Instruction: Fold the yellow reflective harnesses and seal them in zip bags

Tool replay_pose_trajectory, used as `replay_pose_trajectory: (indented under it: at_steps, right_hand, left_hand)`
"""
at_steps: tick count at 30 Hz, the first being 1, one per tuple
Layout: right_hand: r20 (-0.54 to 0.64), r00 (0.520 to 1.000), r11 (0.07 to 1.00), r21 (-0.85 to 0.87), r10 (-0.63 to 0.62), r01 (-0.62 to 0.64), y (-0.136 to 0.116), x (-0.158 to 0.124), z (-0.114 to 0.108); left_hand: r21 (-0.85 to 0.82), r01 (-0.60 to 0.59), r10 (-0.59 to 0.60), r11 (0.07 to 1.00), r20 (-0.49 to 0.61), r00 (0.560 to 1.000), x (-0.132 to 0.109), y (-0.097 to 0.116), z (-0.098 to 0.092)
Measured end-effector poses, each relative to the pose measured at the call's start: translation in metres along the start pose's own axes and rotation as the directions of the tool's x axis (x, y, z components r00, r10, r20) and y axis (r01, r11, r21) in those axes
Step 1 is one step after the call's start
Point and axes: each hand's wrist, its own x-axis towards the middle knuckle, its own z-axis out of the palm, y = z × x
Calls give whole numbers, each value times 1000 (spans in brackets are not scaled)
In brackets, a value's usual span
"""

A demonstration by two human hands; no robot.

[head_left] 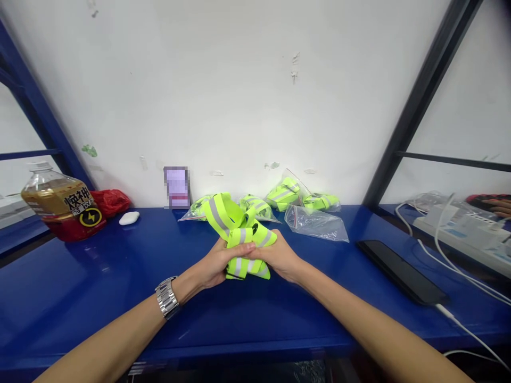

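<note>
A bundle of neon-yellow reflective strap with silver stripes is held up over the blue table, partly folded, with a loop standing out at its upper left. My left hand, below a metal wristwatch, grips its left side with the thumb across the front. From the right, my right hand clasps the same bundle, its thumb meeting the left one; most fingers of both hands are hidden behind the strap. Behind it, several similar straps lie packed in clear bags along the wall. An open clear zip bag lies flat to their right.
On the left stand a large drink bottle, a red plastic bag and a white earbud case. A phone leans on the wall. At right, a black phone is plugged into a white cable beside a power strip.
</note>
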Motion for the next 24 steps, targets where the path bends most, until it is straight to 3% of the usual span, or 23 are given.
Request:
replay_pose_trajectory:
  at_steps: [4,8,11,13,16,20,24]
  right_hand:
    - [-72,987,945,-306,-143,115,-7,3,-2]
    - [-181,940,637,-769,-291,49,-18,-1,-2]
    - [-218,892,430,-903,-395,-30,-23,-4,0]
    - [-167,866,368,-930,-472,21,-23,-3,0]
    - [-89,827,402,-899,-555,173,-20,-1,-2]
    - [13,828,488,-803,-560,343,-19,0,-8]
    - [24,831,537,-753,-555,381,-17,1,-17]
  left_hand:
    - [-39,-62,60,997,-40,997,5,-1,1]
    - [-44,-108,104,993,-76,992,6,0,4]
    - [-59,-131,123,990,-111,986,6,1,8]
    - [-79,-132,121,988,-131,984,5,0,9]
    - [-101,-132,114,986,-163,980,6,0,10]
    - [-89,-147,128,985,-192,973,6,0,9]
    - [-77,-143,124,987,-208,970,6,2,7]
